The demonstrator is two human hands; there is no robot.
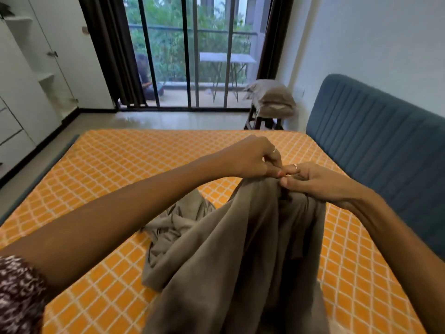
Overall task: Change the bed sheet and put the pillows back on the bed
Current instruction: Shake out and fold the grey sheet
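A mattress (101,189) in an orange lattice-print cover fills the middle of the frame, stripped for a sheet change, with a blue ribbed headboard (375,150) along its right side. A grey-brown bed sheet (240,249) hangs in loose folds from centre frame to the bottom edge, part of it bunched on the mattress just left of centre. The cloth looks light, soft and limp, likely to sag and twist unless taken by an edge or corner and shaken open. At centre right, the left hand (255,157) and the right hand (310,177) meet fingertip to fingertip, each pinching the top of the sheet with curled fingers. Sliding glass doors (192,56) with dark curtains span the upper middle; white wardrobes (29,75) line the upper left. Two pillows (272,98) in matching cases sit stacked on a stool (257,120) at upper right, just beyond the headboard's end, well apart from the hands. Nothing lies on the mattress but the sheet itself.
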